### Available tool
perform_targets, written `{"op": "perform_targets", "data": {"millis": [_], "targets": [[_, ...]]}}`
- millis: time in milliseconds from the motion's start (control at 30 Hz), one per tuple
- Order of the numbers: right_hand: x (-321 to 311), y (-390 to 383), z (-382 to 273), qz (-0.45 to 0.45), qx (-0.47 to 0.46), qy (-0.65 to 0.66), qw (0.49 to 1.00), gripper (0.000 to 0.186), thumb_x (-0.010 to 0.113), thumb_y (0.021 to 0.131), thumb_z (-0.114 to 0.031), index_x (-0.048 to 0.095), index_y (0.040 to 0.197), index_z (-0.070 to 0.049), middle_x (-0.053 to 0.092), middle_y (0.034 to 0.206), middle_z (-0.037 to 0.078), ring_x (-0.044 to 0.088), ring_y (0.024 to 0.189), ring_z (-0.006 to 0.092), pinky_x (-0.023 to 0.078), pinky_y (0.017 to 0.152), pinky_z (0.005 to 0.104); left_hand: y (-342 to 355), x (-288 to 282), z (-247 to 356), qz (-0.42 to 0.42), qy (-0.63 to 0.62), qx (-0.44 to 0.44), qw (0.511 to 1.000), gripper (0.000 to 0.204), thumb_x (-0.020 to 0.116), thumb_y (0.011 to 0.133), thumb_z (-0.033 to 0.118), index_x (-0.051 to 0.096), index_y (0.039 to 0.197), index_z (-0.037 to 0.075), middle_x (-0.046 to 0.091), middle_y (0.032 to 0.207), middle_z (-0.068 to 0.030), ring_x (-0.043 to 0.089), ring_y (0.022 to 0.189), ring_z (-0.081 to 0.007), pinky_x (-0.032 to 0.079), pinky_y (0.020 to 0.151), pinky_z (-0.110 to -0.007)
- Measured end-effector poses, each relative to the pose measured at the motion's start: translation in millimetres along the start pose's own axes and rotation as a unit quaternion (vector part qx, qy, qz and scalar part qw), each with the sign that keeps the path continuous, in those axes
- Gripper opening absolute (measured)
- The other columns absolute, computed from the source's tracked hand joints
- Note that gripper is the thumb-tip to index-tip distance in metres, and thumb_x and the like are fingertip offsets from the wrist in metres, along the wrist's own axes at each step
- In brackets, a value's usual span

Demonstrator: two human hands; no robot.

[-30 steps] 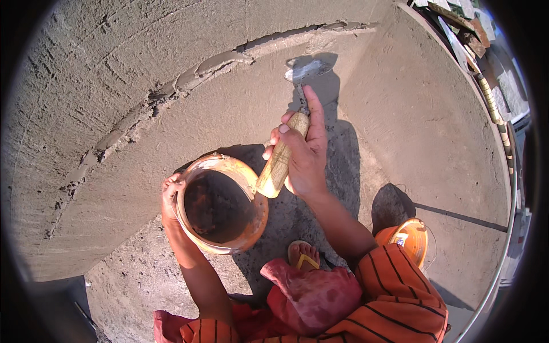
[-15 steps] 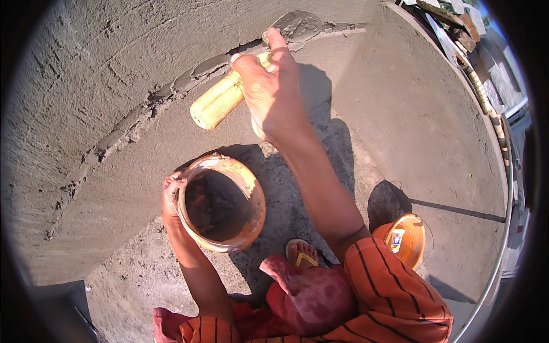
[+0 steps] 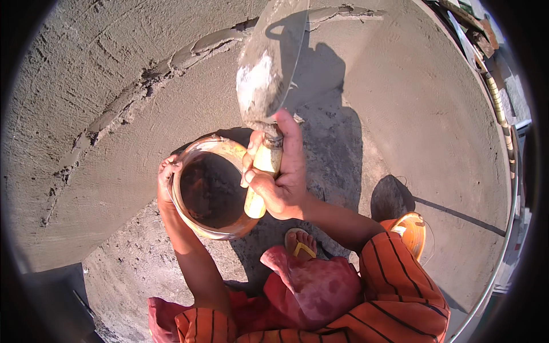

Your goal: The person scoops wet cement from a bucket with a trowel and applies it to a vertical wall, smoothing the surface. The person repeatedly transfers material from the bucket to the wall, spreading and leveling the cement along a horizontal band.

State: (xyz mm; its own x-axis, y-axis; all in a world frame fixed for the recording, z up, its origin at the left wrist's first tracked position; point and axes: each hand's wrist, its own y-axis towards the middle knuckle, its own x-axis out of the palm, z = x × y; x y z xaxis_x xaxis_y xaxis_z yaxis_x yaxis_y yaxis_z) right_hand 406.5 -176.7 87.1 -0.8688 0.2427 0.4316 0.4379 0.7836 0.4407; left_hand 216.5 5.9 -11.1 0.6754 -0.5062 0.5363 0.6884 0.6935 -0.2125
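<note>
My right hand point(image 3: 286, 171) is wrapped round the wooden handle of a trowel point(image 3: 269, 74). Its mortar-smeared metal blade points up and away from me, against the wall behind. The handle's butt hangs over the right rim of an orange bucket point(image 3: 182, 197). Dark wet mortar point(image 3: 211, 186) lies inside that bucket. With my left hand point(image 3: 169, 174) I grip the bucket's left rim, fingers curled over its edge. A ragged seam of mortar point(image 3: 146, 83) curves across the grey rendered wall point(image 3: 74, 108), and the blade covers part of it.
A second, smaller orange bucket point(image 3: 416, 237) with a wire handle stands by my right elbow. My sandalled foot point(image 3: 300, 243) rests on the rough concrete floor point(image 3: 131, 271). A smooth slanting wall point(image 3: 434, 114) rises on the right, with wood scraps point(image 3: 466, 20) and a striped pole point(image 3: 496, 100) beyond.
My right hand has come back from the seam toward the bucket and turned the trowel, so its blade now points upward. My left hand stays on the bucket rim.
</note>
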Motion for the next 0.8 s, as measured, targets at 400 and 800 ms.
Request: {"op": "perform_targets", "data": {"millis": [400,800], "targets": [[-100.4,-6.9,42.8,0.167,0.156,-0.027,0.973,0.035,0.045,0.072,0.008,0.042,0.104,-0.006,0.05,0.08,0.004,0.052,0.055,0.0127,0.048,0.046,0.0286,-7.6,-8.4,0.5,0.056,-0.019,0.012,0.998,0.024,0.062,0.07,0.016,0.059,0.088,0.001,0.062,0.081,-0.01,0.061,0.071,-0.0203,0.052,0.068,-0.032],[-106.2,-13.9,61.3,-0.031,0.178,-0.097,0.979,0.042,0.047,0.072,0.011,0.042,0.112,-0.003,0.052,0.083,0.003,0.051,0.061,0.0082,0.045,0.051,0.0251,-1.0,-20.4,0.9,0.025,-0.021,0.026,0.999,0.023,0.064,0.07,0.019,0.058,0.086,0.003,0.058,0.075,-0.0055,0.058,0.067,-0.0168,0.051,0.065,-0.029]]}}
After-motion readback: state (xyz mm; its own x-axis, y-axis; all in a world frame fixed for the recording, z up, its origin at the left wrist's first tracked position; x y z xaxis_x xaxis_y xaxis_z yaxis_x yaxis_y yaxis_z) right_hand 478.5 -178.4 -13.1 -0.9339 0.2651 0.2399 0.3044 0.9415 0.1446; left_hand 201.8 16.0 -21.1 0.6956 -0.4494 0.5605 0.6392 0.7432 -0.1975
